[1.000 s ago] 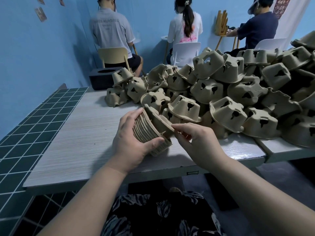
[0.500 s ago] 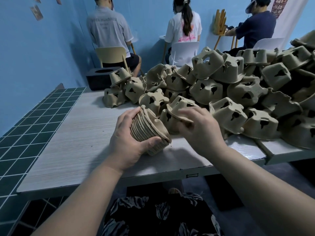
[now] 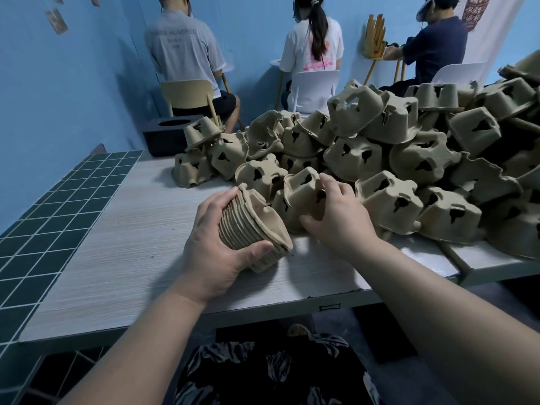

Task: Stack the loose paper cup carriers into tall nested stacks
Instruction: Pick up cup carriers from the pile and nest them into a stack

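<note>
Blue walls wrap the room, and across the middle of the frame runs a pale wood-grain tabletop (image 3: 117, 258) with a dark green tiled surface (image 3: 49, 217) along its left side. Centre frame, the left hand (image 3: 217, 252) grips a nested stack of brown moulded-pulp cup carriers (image 3: 251, 229), tilted on its side with the ribbed edges showing, thumb curled under the front and fingers wrapped over the far side; its lower edge looks to be down at the tabletop. Just to the right, the right hand (image 3: 339, 214) is on a single loose brown pulp carrier (image 3: 304, 190) at the near edge of the pile, fingers curled over its top and thumb tucked underneath, clearly holding it. Behind and to the right, filling the middle right of the frame, sprawls a big heap of loose brown pulp carriers (image 3: 409, 159), most upside down with dark cut-outs showing. At the top of the frame three people sit on chairs facing the wall, backs to the camera, and a black box with a round hole (image 3: 169, 135) sits beyond the table's far left corner. Bottom centre, a dark patterned garment (image 3: 263, 375) shows below the table edge.
</note>
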### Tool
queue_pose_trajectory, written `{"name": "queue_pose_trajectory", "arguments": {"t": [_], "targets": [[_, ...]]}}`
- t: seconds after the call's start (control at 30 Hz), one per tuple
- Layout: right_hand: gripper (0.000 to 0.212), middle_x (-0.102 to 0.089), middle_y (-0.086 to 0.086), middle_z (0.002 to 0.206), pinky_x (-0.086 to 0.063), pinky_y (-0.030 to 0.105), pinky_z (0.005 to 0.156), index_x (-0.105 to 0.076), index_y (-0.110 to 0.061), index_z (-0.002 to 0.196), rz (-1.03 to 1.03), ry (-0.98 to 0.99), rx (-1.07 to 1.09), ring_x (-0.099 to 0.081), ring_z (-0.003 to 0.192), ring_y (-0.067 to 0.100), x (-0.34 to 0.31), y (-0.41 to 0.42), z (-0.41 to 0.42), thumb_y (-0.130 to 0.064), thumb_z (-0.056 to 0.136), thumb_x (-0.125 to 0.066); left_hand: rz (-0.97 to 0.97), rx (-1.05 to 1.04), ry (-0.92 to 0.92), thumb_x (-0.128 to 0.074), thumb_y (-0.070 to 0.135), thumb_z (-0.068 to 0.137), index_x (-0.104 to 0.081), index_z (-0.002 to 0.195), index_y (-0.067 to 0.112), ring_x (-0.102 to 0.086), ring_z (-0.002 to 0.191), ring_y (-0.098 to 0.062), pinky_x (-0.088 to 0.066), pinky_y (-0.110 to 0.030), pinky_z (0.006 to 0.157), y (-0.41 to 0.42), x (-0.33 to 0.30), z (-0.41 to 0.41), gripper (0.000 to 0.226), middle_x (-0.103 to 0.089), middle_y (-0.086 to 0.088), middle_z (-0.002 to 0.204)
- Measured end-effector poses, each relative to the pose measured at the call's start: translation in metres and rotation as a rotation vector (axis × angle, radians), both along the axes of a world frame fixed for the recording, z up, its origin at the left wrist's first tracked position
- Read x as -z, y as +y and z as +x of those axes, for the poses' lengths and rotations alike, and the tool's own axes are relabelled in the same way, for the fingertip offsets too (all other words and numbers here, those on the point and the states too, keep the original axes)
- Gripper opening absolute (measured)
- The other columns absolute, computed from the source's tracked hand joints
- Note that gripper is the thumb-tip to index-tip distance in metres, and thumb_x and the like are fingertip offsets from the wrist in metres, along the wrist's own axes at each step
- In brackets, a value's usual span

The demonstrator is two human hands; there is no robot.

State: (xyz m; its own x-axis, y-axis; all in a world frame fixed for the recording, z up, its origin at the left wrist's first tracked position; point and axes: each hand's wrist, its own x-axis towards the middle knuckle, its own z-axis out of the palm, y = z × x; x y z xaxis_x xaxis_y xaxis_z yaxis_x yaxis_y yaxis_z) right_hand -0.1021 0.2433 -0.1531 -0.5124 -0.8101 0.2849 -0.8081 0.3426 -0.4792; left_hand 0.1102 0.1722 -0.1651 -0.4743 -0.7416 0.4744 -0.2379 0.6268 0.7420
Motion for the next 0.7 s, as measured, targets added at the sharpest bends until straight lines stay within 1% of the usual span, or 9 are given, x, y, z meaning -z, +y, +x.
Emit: {"name": "queue_pose_trajectory", "arguments": {"t": [0.07, 0.13, 0.2, 0.3, 0.4, 0.47, 0.57, 0.63, 0.7], "targets": [[0.081, -0.042, 0.008, 0.137, -0.039, 0.034, 0.093, -0.021, -0.024, 0.149, -0.029, -0.029, -0.004, -0.047, 0.121, 0.027, -0.003, -0.001, 0.001, -0.039, 0.083, -0.067, -0.006, 0.002, 0.004, -0.07, 0.076, 0.053, -0.04, 0.137, 0.039, -0.04, 0.13, -0.001, -0.03, -0.016, 0.108, 0.0, 0.0, 0.0, 0.097, -0.044, 0.012, 0.137], [0.083, -0.044, 0.009, 0.135, -0.037, 0.033, 0.095, -0.018, -0.022, 0.15, -0.034, -0.029, -0.028, -0.046, 0.121, 0.027, -0.006, 0.0, 0.002, -0.036, 0.084, -0.067, -0.01, 0.006, 0.01, -0.067, 0.082, 0.053, -0.04, 0.137, 0.039, -0.041, 0.13, -0.001, -0.031, -0.015, 0.107, 0.0, 0.001, 0.0, 0.099, -0.044, 0.013, 0.137], [0.086, -0.045, 0.008, 0.135, -0.037, 0.033, 0.095, -0.016, -0.022, 0.151, -0.018, -0.022, -0.047, -0.047, 0.12, 0.027, -0.006, 0.0, 0.003, -0.033, 0.083, -0.067, -0.009, 0.009, 0.017, -0.065, 0.085, 0.053, -0.04, 0.137, 0.039, -0.04, 0.13, -0.001, -0.031, -0.015, 0.108, -0.001, 0.001, 0.0, 0.099, -0.044, 0.013, 0.137], [0.089, -0.041, 0.007, 0.133, -0.041, 0.034, 0.091, -0.018, -0.025, 0.15, 0.004, 0.016, -0.009, -0.049, 0.116, 0.028, -0.007, 0.0, 0.002, -0.041, 0.079, -0.069, -0.013, 0.014, 0.017, -0.065, 0.085, 0.053, -0.04, 0.137, 0.038, -0.04, 0.13, 0.0, -0.03, -0.014, 0.107, -0.001, 0.001, 0.0, 0.099, -0.044, 0.013, 0.137], [0.088, -0.031, 0.002, 0.144, -0.043, 0.035, 0.093, -0.023, -0.025, 0.149, -0.013, 0.063, -0.021, -0.05, 0.119, 0.027, -0.014, -0.003, 0.001, -0.043, 0.077, -0.069, -0.013, 0.013, 0.02, -0.064, 0.086, 0.053, -0.041, 0.137, 0.038, -0.041, 0.13, 0.0, -0.03, -0.01, 0.106, -0.001, 0.002, 0.001, 0.099, -0.045, 0.013, 0.136], [0.087, -0.033, 0.0, 0.147, -0.044, 0.035, 0.091, -0.02, -0.027, 0.149, 0.004, 0.09, -0.074, -0.052, 0.118, 0.027, -0.018, -0.008, -0.001, -0.04, 0.077, -0.067, -0.014, 0.012, 0.022, -0.064, 0.085, 0.054, -0.041, 0.137, 0.037, -0.041, 0.13, 0.0, -0.03, -0.008, 0.106, -0.001, 0.002, 0.0, 0.099, -0.045, 0.012, 0.137], [0.087, -0.048, 0.002, 0.131, -0.045, 0.034, 0.083, -0.018, -0.031, 0.149, 0.076, 0.125, -0.123, -0.056, 0.109, 0.029, -0.018, -0.014, -0.004, -0.034, 0.076, -0.065, -0.018, 0.012, 0.027, -0.065, 0.085, 0.054, -0.042, 0.137, 0.036, -0.041, 0.13, 0.0, -0.029, -0.008, 0.107, -0.002, 0.002, 0.0, 0.099, -0.045, 0.012, 0.137], [0.085, -0.05, 0.003, 0.125, -0.046, 0.035, 0.082, -0.02, -0.032, 0.148, 0.057, 0.136, -0.115, -0.057, 0.104, 0.031, -0.017, -0.011, -0.004, -0.031, 0.077, -0.066, -0.013, 0.009, 0.025, -0.065, 0.085, 0.054, -0.042, 0.138, 0.035, -0.04, 0.131, 0.001, -0.029, -0.008, 0.107, -0.002, 0.002, 0.0, 0.1, -0.045, 0.011, 0.137], [0.084, -0.048, 0.003, 0.124, -0.045, 0.034, 0.079, -0.021, -0.034, 0.148, -0.026, 0.127, -0.099, -0.056, 0.101, 0.03, -0.016, -0.004, -0.003, -0.028, 0.079, -0.068, -0.015, 0.003, 0.021, -0.064, 0.086, 0.054, -0.042, 0.138, 0.035, -0.041, 0.131, -0.001, -0.03, -0.012, 0.109, -0.002, 0.003, 0.0, 0.101, -0.046, 0.01, 0.138]]}}
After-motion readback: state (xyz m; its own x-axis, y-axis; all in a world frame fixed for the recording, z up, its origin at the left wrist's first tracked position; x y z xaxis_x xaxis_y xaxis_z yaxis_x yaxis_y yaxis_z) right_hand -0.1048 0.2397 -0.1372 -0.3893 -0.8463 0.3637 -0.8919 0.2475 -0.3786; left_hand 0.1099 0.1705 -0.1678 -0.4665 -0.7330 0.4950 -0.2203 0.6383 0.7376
